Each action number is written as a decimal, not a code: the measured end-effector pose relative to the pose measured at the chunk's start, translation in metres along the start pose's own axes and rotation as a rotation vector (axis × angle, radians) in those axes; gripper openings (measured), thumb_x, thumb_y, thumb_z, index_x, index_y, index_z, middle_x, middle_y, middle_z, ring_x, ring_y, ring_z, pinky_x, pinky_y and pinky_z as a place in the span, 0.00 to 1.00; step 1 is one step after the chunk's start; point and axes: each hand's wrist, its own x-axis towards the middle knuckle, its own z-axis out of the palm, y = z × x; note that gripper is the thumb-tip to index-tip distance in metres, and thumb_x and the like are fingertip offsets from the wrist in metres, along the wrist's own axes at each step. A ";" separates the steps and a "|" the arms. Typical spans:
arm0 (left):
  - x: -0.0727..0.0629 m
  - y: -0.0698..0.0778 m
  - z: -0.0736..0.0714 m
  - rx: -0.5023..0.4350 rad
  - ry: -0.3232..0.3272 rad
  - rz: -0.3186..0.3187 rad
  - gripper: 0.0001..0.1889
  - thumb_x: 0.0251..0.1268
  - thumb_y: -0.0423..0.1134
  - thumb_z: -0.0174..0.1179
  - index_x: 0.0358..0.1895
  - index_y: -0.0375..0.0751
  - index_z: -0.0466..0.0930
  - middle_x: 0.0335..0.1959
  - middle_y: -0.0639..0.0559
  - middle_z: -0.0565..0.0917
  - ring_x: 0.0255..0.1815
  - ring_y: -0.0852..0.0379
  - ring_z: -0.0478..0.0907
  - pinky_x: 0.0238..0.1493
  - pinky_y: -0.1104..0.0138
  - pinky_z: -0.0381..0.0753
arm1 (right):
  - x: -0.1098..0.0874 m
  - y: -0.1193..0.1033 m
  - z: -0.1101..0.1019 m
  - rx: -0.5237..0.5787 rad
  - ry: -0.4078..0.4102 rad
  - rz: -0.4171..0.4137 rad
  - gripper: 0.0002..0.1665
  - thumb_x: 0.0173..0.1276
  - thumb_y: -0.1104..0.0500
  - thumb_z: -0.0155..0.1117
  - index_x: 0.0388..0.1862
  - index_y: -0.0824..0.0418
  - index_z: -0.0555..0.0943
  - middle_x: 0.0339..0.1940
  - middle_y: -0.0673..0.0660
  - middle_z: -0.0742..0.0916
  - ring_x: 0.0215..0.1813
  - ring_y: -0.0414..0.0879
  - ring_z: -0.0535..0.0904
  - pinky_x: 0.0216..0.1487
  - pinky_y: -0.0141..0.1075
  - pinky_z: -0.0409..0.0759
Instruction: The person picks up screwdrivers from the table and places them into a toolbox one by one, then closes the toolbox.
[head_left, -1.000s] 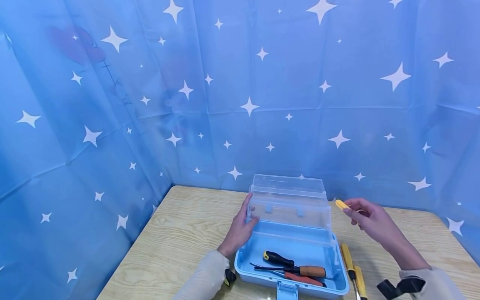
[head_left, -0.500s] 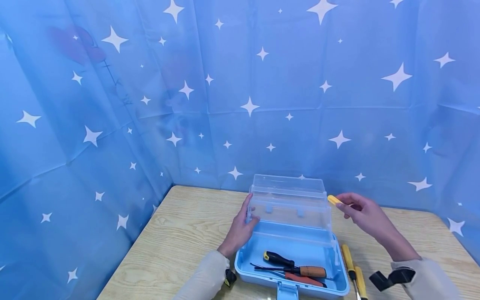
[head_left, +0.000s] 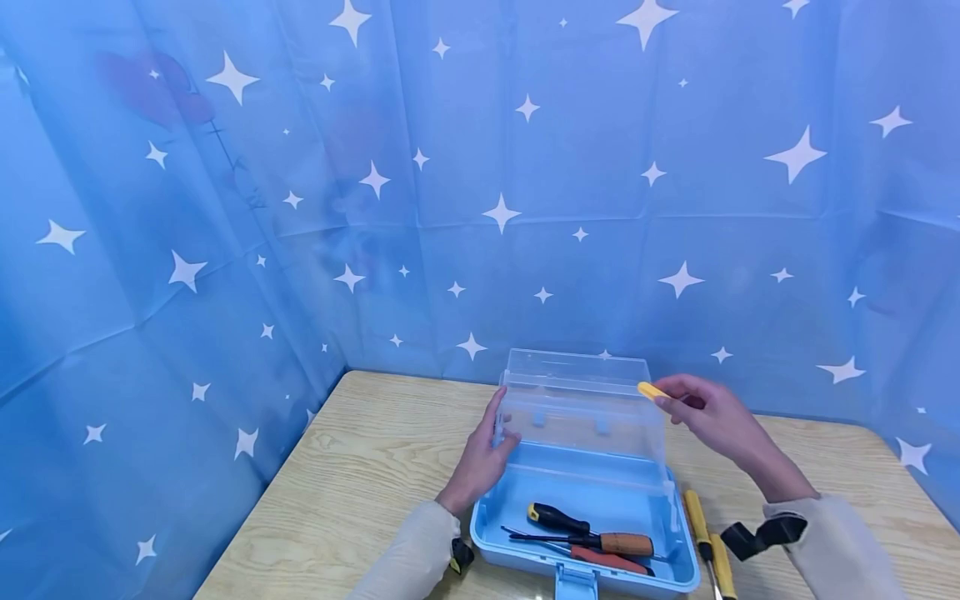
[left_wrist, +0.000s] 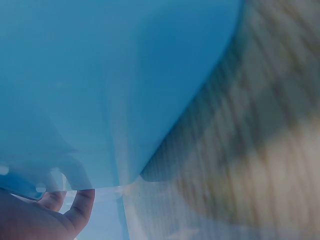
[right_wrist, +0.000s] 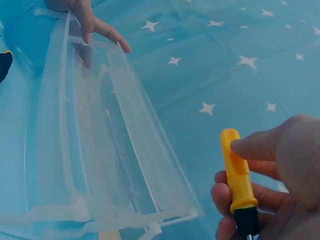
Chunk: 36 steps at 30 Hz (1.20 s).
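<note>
My left hand (head_left: 477,460) grips the left side of the clear lid (head_left: 577,372), which stands raised at the back of a light blue toolbox (head_left: 480,546). In the right wrist view its fingers wrap the lid's far end. My right hand (head_left: 708,414) pinches a screwdriver (right_wrist: 237,172) by its yellow handle with a black collar; most of the shaft is out of view. That hand is up beside the lid's right edge, the handle end overlapping the lid in the head view. Inside the box lie a black-and-yellow-handled screwdriver (head_left: 558,518), a brown-handled screwdriver (head_left: 626,543) and a red-handled tool (head_left: 609,558).
Right of the toolbox, two yellow-handled tools (head_left: 696,515) lie on the wooden table (head_left: 360,467). A blue latch (head_left: 576,582) hangs at the box's front. Behind the table hangs a blue curtain (head_left: 420,250) with white stars.
My right hand has moved left with the yellow-handled screwdriver, from right of the lid to its right edge. The left hand keeps its grip on the lid.
</note>
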 end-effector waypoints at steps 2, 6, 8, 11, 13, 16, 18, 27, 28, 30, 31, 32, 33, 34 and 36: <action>0.000 0.000 0.000 0.002 -0.003 0.000 0.36 0.76 0.47 0.51 0.77 0.78 0.43 0.72 0.47 0.67 0.72 0.46 0.66 0.67 0.41 0.68 | 0.002 -0.001 0.000 -0.003 -0.002 -0.011 0.23 0.77 0.48 0.55 0.60 0.62 0.78 0.43 0.61 0.84 0.37 0.48 0.77 0.30 0.35 0.77; 0.000 0.001 0.001 0.012 -0.001 0.005 0.35 0.75 0.49 0.50 0.77 0.78 0.42 0.73 0.48 0.67 0.72 0.46 0.65 0.67 0.40 0.68 | 0.005 -0.004 0.002 0.000 -0.004 -0.028 0.23 0.76 0.49 0.56 0.60 0.62 0.78 0.43 0.60 0.84 0.36 0.48 0.77 0.30 0.36 0.77; 0.000 0.001 0.001 0.014 0.001 0.005 0.35 0.75 0.49 0.50 0.77 0.79 0.42 0.73 0.48 0.66 0.72 0.46 0.65 0.67 0.41 0.68 | 0.007 -0.006 0.004 0.001 -0.005 -0.035 0.23 0.76 0.49 0.57 0.60 0.62 0.78 0.42 0.60 0.84 0.36 0.48 0.77 0.30 0.35 0.77; 0.000 0.001 0.001 0.011 0.002 0.000 0.35 0.75 0.49 0.51 0.77 0.79 0.43 0.73 0.48 0.67 0.72 0.46 0.65 0.67 0.40 0.67 | 0.010 -0.009 0.006 0.011 -0.015 -0.048 0.22 0.76 0.51 0.57 0.60 0.63 0.78 0.42 0.60 0.84 0.37 0.50 0.77 0.31 0.35 0.76; 0.000 0.001 0.002 0.009 0.001 -0.004 0.35 0.75 0.49 0.51 0.76 0.79 0.43 0.73 0.48 0.66 0.72 0.46 0.65 0.68 0.41 0.67 | 0.012 -0.011 0.007 0.012 -0.021 -0.053 0.21 0.76 0.51 0.58 0.60 0.63 0.78 0.42 0.60 0.84 0.37 0.51 0.78 0.31 0.35 0.76; 0.000 0.001 0.002 0.009 0.001 -0.006 0.35 0.76 0.49 0.51 0.77 0.78 0.43 0.73 0.49 0.66 0.72 0.46 0.65 0.68 0.41 0.67 | 0.016 -0.012 0.008 0.015 -0.032 -0.058 0.21 0.76 0.52 0.57 0.60 0.63 0.78 0.43 0.62 0.84 0.38 0.53 0.78 0.32 0.35 0.76; 0.001 0.001 0.003 0.012 0.004 -0.005 0.35 0.76 0.48 0.50 0.78 0.76 0.43 0.73 0.49 0.66 0.72 0.46 0.65 0.68 0.40 0.67 | 0.018 -0.013 0.009 0.015 -0.038 -0.058 0.21 0.76 0.51 0.57 0.60 0.63 0.79 0.43 0.62 0.84 0.38 0.54 0.78 0.32 0.35 0.76; 0.001 0.002 0.003 0.018 0.003 -0.003 0.35 0.76 0.45 0.50 0.78 0.76 0.43 0.73 0.49 0.67 0.72 0.46 0.65 0.68 0.41 0.67 | 0.029 -0.015 0.015 0.027 -0.062 -0.075 0.20 0.75 0.53 0.59 0.60 0.62 0.79 0.45 0.62 0.84 0.37 0.53 0.78 0.32 0.35 0.77; 0.002 0.001 0.003 0.019 0.004 -0.001 0.35 0.76 0.46 0.50 0.78 0.76 0.43 0.73 0.49 0.67 0.72 0.46 0.66 0.68 0.41 0.67 | 0.030 -0.015 0.016 0.028 -0.066 -0.075 0.19 0.75 0.54 0.59 0.59 0.62 0.79 0.45 0.63 0.84 0.37 0.53 0.78 0.33 0.36 0.78; 0.002 0.000 0.002 0.018 0.006 0.001 0.35 0.76 0.47 0.50 0.78 0.75 0.43 0.72 0.48 0.67 0.72 0.46 0.66 0.68 0.41 0.67 | 0.032 -0.017 0.018 0.037 -0.074 -0.078 0.19 0.75 0.55 0.59 0.59 0.63 0.79 0.44 0.63 0.84 0.37 0.54 0.78 0.34 0.37 0.78; 0.002 0.000 0.002 0.018 0.006 0.002 0.35 0.76 0.48 0.50 0.78 0.75 0.43 0.72 0.48 0.67 0.72 0.46 0.66 0.68 0.41 0.67 | 0.034 -0.018 0.019 0.041 -0.078 -0.079 0.19 0.75 0.55 0.60 0.59 0.63 0.79 0.44 0.63 0.84 0.37 0.54 0.78 0.34 0.38 0.79; 0.002 -0.001 0.002 0.017 0.007 0.001 0.35 0.76 0.48 0.50 0.78 0.75 0.43 0.72 0.48 0.68 0.72 0.46 0.66 0.68 0.41 0.67 | 0.035 -0.019 0.020 0.042 -0.080 -0.082 0.19 0.75 0.55 0.60 0.59 0.63 0.79 0.45 0.63 0.84 0.37 0.53 0.78 0.34 0.39 0.79; 0.002 -0.001 0.001 0.017 0.008 0.001 0.35 0.76 0.49 0.51 0.78 0.75 0.43 0.72 0.48 0.68 0.72 0.46 0.66 0.68 0.41 0.67 | 0.036 -0.020 0.022 0.043 -0.082 -0.086 0.19 0.75 0.56 0.60 0.59 0.63 0.79 0.45 0.63 0.85 0.37 0.53 0.78 0.34 0.39 0.79; 0.002 -0.001 0.001 0.018 0.008 0.001 0.35 0.76 0.49 0.51 0.78 0.75 0.43 0.72 0.48 0.68 0.72 0.46 0.66 0.68 0.41 0.67 | 0.037 -0.021 0.023 0.047 -0.084 -0.090 0.18 0.74 0.56 0.60 0.59 0.63 0.79 0.45 0.63 0.84 0.37 0.53 0.78 0.34 0.40 0.79; 0.001 0.000 0.001 0.018 0.008 -0.002 0.35 0.76 0.48 0.51 0.78 0.75 0.43 0.72 0.49 0.67 0.72 0.47 0.66 0.68 0.41 0.67 | 0.038 -0.022 0.025 0.051 -0.087 -0.093 0.18 0.74 0.56 0.61 0.58 0.63 0.80 0.46 0.63 0.84 0.37 0.53 0.78 0.35 0.40 0.80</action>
